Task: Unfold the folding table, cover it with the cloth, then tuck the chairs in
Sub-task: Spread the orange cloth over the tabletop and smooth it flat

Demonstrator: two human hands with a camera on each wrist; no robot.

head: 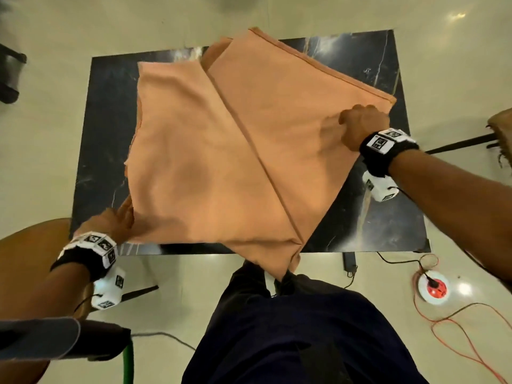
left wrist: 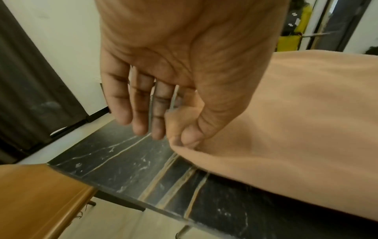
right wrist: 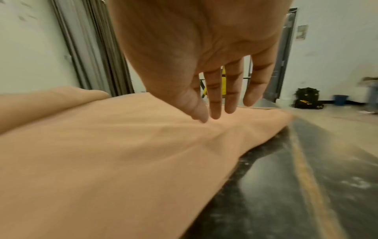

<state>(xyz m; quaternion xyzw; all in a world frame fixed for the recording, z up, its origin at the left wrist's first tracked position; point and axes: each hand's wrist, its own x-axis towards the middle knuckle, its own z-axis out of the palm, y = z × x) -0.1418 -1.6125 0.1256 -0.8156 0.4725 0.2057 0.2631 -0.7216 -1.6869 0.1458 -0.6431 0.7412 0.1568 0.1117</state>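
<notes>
The black marble-patterned folding table stands unfolded in front of me. A peach cloth lies on it at an angle, still partly folded, with one corner hanging over the near edge. My left hand is at the cloth's near-left corner. In the left wrist view the left hand pinches the cloth edge under its thumb, the other fingers straight above the table. My right hand is on the cloth's right side. There the right hand pinches the top layer of cloth with thumb and forefinger.
A wooden chair seat sits by the table's near-left corner, and a woven chair stands to the right. A floor socket and an orange cable lie on the floor near my right side. A dark seat is at the far left.
</notes>
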